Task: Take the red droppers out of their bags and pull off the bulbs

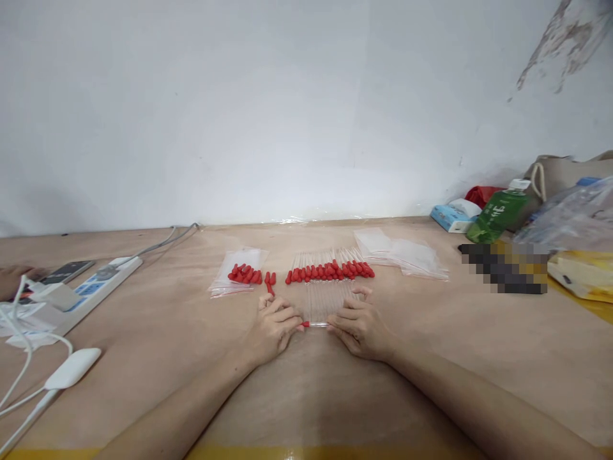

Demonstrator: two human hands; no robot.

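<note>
Clear, slender, shiny tube [318,324]: lies level, left to right, at the near middle of the tan worktop [306,396], between the hands; whether it touches the surface is unclear. A red, tapered, rubber-like bulb [305,324] meets its left end; fingers hide most of the bulb, so depth of fit cannot be told.

Left hand [275,329]: closed, fingertips pinching the bulb. Right hand [359,327]: closed, fingertips gripping the tube's right part.

Technique (judgement): keep both pieces on one axis; hold the tube close to the joint, since side load could crack or bend a thin wall. Steady push, slight twist, no crushing of the bulb's mouth.

Materials: tube smooth and transparent, glass or hard plastic, cannot tell which. On the far side, a row of matte red, rounded bulbs [330,271]; nearer, parallel clear tubes [330,301] side by side. Left: small heap of red bulbs [245,275] on thin, translucent plastic bags [225,285]. Right, far: filmy, flat plastic bags with red edge lines [416,255], overlapping.
</note>
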